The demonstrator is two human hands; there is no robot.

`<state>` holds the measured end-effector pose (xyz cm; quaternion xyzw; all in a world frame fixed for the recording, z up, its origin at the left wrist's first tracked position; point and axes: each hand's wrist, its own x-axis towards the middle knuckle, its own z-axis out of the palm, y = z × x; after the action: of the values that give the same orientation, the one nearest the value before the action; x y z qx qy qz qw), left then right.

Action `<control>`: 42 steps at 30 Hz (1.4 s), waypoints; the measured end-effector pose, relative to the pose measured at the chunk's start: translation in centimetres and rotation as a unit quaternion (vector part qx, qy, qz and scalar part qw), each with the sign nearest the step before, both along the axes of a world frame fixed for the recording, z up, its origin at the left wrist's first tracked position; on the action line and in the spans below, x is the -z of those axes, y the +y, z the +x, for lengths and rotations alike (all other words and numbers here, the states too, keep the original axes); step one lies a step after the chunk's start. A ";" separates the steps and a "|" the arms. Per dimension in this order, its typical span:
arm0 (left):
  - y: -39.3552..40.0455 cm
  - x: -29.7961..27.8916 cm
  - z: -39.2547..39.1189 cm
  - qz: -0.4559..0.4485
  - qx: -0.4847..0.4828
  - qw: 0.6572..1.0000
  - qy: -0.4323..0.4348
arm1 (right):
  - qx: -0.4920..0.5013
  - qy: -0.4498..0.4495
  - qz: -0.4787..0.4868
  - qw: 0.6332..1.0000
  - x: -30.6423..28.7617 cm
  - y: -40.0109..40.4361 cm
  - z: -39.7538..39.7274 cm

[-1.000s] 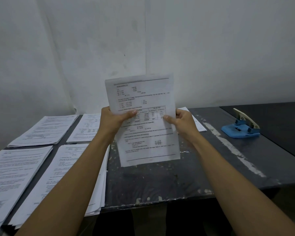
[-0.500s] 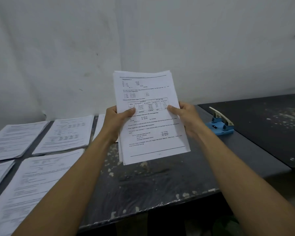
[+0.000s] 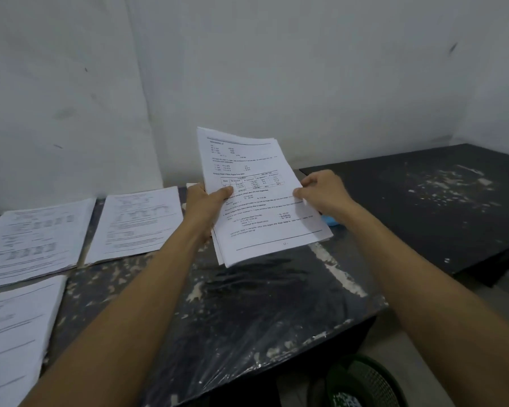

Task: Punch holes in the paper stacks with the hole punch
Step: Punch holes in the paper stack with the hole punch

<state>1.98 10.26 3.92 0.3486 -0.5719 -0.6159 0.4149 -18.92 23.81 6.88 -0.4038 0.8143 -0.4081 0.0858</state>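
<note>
I hold one paper stack (image 3: 259,201) up off the table (image 3: 247,304), tilted with its top leaning away toward the wall. My left hand (image 3: 202,205) grips its left edge, thumb curled over the printed face and fingers behind. My right hand (image 3: 323,192) pinches the right edge the same way, fingers bent round the sheets. The lower corner of the stack hangs just above the worn middle of the table, apart from it.

Three more paper piles lie flat along the table's left side: one near the back edge just left of my left hand (image 3: 138,224), one beside it further left (image 3: 36,242), and one at the front left corner (image 3: 15,333). A sliver of another sheet shows behind my left hand. That makes four stacks I can count fully.

The middle and front right of the table lie bare between my forearms, up to the front edge. Only a small blue piece of the hole punch (image 3: 331,221) shows under my right wrist, near the table's right edge.

A second dark table (image 3: 423,207) adjoins on the right. A green mesh basket (image 3: 362,383) stands on the floor below the front right corner; I cannot tell what is in it.
</note>
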 end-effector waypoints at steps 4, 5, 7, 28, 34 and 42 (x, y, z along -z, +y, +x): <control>-0.3 1.5 -2.8 0.011 0.010 1.000 -0.010 | 0.028 0.091 0.021 0.995 -0.1 -0.4 -2.2; -0.4 1.9 -3.4 0.013 0.010 1.000 -0.012 | 0.030 0.104 0.016 0.994 -0.3 -0.5 -2.8; -0.6 2.7 -4.7 0.016 0.010 1.000 -0.015 | 0.040 0.127 0.000 0.991 -0.7 -0.9 -4.1; 0.2 8.8 -15.7 0.084 -0.009 0.994 -0.073 | 0.002 0.001 0.132 0.991 3.8 -3.7 -12.9; 0.4 8.2 -17.9 0.095 -0.010 0.992 -0.084 | -0.023 -0.028 0.134 0.990 4.1 -3.2 -13.2; 0.5 8.2 -19.2 0.107 -0.017 0.991 -0.078 | -0.032 -0.059 0.161 0.985 3.5 -2.9 -13.2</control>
<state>-17.18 10.76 -4.24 0.4472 -0.5275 -0.6374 0.3397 -32.09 20.96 3.38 -0.3855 0.8498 -0.2915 0.2104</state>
